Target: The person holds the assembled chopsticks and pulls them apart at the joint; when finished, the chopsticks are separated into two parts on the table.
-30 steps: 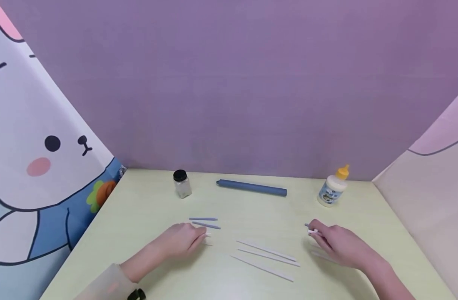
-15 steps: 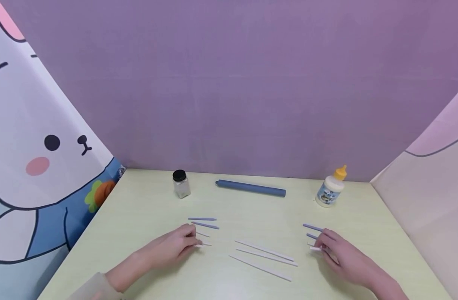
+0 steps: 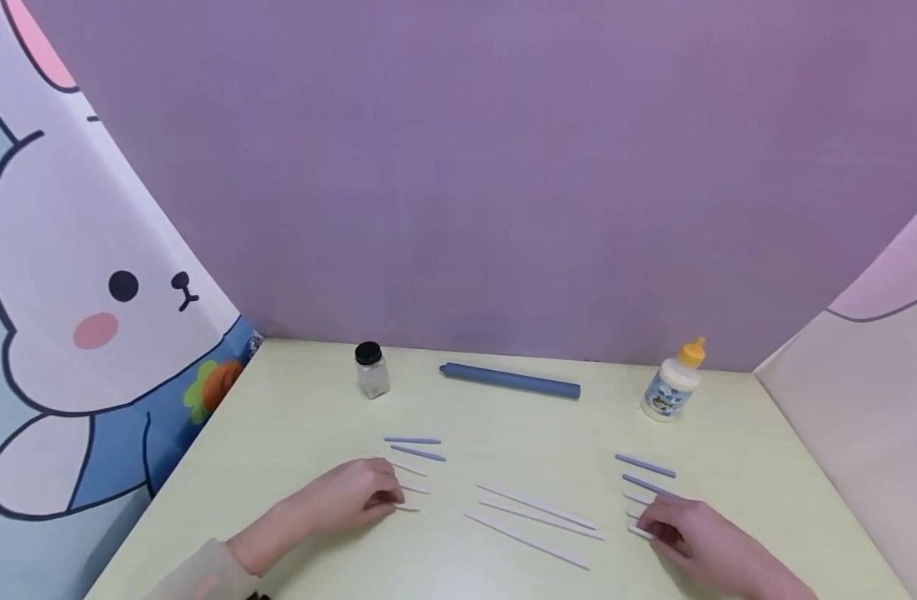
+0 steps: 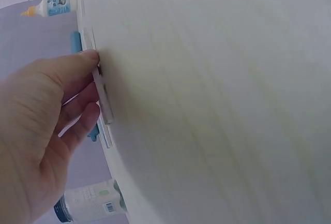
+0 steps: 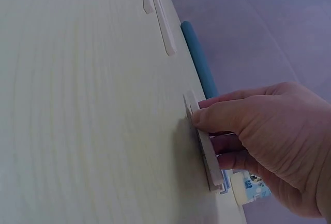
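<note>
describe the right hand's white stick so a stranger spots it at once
On the pale table, find the yellow-capped bottle near its far right corner. Nearer the person, a row starts with two blue sticks and ends at the right hand. The white stick is the one that hand pinches, nearest the person in that row.

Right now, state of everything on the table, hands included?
Clear jar: standing, black lid on
Glue bottle: standing, yellow cap on
Blue rod: lying
Blue sticks: lying flat
White sticks: middle three flat, others partly hidden
Left hand: pinches a white stick
Right hand: pinches a white stick
</note>
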{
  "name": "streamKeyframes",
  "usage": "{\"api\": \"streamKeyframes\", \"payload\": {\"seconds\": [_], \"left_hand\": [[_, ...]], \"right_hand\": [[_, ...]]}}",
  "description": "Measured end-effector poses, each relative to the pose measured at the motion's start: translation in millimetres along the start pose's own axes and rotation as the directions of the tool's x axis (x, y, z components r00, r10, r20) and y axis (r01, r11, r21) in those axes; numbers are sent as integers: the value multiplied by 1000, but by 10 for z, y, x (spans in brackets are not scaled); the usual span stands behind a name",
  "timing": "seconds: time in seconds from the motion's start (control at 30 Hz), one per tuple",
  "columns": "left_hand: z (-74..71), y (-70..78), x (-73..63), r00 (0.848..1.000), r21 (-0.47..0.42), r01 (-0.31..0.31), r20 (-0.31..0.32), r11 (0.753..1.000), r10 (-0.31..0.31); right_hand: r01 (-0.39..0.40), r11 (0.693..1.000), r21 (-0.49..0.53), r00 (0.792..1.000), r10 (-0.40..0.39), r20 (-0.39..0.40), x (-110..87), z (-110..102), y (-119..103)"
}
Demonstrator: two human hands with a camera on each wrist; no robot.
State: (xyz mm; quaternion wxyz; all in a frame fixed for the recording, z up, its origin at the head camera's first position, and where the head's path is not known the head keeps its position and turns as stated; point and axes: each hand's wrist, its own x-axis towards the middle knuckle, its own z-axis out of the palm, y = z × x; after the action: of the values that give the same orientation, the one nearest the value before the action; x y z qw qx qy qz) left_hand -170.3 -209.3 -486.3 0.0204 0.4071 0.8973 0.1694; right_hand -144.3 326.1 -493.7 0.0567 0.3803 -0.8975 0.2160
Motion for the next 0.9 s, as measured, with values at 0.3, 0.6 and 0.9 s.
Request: {"api": "streamKeyframes", "payload": {"seconds": [0.3, 0.6, 0.9], "left_hand": [[-14, -14, 13, 1000, 42, 17, -18, 999, -16], [-55, -28, 83, 998, 0, 53, -29, 999, -53], [-72, 307, 609, 996, -41, 23, -82, 999, -27]], "right_hand": [[20, 1000, 23, 1000, -20, -5, 40, 29, 35], [56, 998, 28, 998, -55, -29, 249, -10, 0], [23, 998, 54, 1000, -24, 17, 678, 10, -215]]}}
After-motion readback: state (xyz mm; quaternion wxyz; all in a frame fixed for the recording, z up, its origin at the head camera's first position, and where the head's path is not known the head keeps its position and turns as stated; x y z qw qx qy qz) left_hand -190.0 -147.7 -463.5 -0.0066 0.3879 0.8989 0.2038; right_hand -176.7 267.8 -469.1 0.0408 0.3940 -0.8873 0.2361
